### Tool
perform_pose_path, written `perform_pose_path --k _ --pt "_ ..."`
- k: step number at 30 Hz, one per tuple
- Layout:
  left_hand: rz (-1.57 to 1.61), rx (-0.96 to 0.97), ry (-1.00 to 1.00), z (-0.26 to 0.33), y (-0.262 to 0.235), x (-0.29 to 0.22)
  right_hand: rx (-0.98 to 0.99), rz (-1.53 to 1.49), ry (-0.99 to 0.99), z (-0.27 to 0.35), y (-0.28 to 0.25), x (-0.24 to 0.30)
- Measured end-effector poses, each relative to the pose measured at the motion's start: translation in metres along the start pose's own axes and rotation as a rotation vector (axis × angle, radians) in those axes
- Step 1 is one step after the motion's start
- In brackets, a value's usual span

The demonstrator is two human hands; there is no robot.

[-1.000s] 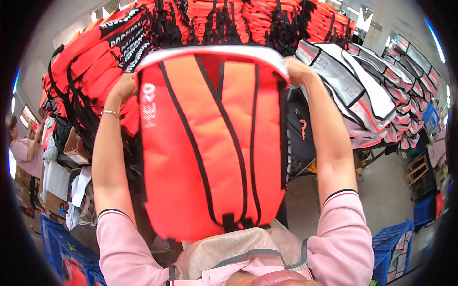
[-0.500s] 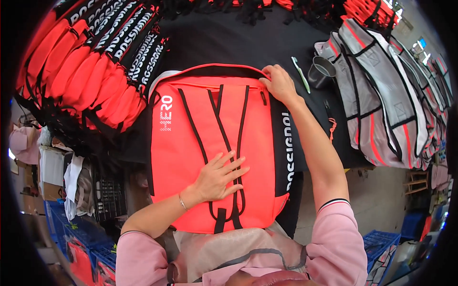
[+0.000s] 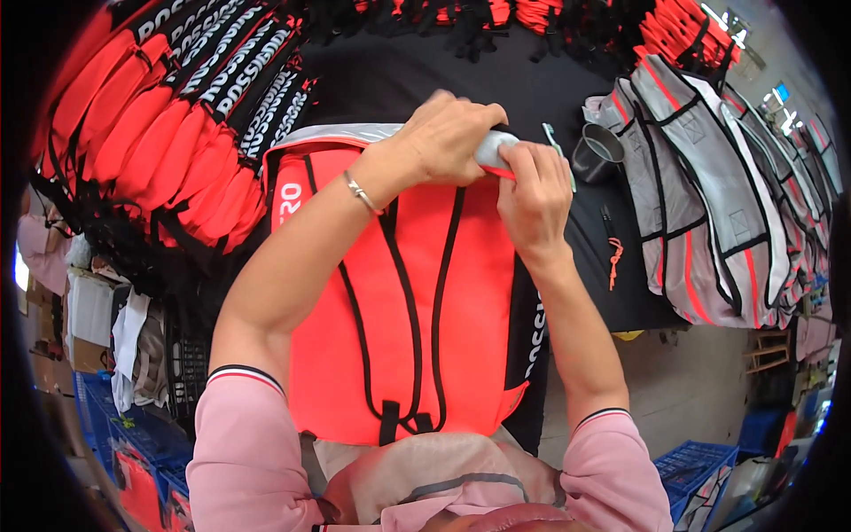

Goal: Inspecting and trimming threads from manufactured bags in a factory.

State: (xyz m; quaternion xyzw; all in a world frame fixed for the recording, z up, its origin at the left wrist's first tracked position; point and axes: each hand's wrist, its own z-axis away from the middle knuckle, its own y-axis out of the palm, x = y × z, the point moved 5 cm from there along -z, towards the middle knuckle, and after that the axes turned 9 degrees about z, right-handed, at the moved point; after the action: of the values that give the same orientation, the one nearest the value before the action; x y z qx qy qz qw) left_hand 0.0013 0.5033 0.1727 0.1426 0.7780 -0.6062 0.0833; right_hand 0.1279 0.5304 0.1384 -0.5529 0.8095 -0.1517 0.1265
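Note:
A bright red-orange backpack [image 3: 479,328] with black sides and black-edged shoulder straps lies in front of me, its strap side up. At its upper right corner the top edge is folded over, showing grey lining [image 3: 496,152]. My left hand [image 3: 448,137] reaches across the bag, fingers closed over this edge. Close beside it, my right hand [image 3: 536,191] pinches the same folded edge at the corner. My left forearm covers part of the printed lettering and the upper left of the bag.
Stacked red-and-black bags [image 3: 151,133] fill the left of the black table [image 3: 372,66]. To the right are a toothbrush [image 3: 551,137], a dark cup [image 3: 596,151], a small black tool with an orange cord [image 3: 613,253] and piled grey bags [image 3: 709,186]. Blue crates [image 3: 696,470] stand below.
My left hand has left the lower straps and moved up to the top edge. My right hand has shifted slightly right and down. The corner is now folded, showing grey lining.

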Motion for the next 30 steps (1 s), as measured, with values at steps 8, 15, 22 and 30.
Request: perform_pose_path --k 8,15,22,30 --pt "0.219 -0.5 0.258 0.065 -0.012 -0.053 -0.099 -0.104 0.085 0.021 -0.046 -0.011" --pt "0.49 -0.269 0.278 0.134 -0.013 -0.093 0.102 -0.431 -0.194 0.014 -0.127 0.031" --pt "0.475 0.291 0.339 0.181 -0.004 -0.131 0.832 -0.986 -0.145 0.04 -0.161 0.072" --pt "1.147 0.632 0.163 0.189 0.02 -0.109 1.502 -1.717 0.278 0.076 -0.119 0.089"
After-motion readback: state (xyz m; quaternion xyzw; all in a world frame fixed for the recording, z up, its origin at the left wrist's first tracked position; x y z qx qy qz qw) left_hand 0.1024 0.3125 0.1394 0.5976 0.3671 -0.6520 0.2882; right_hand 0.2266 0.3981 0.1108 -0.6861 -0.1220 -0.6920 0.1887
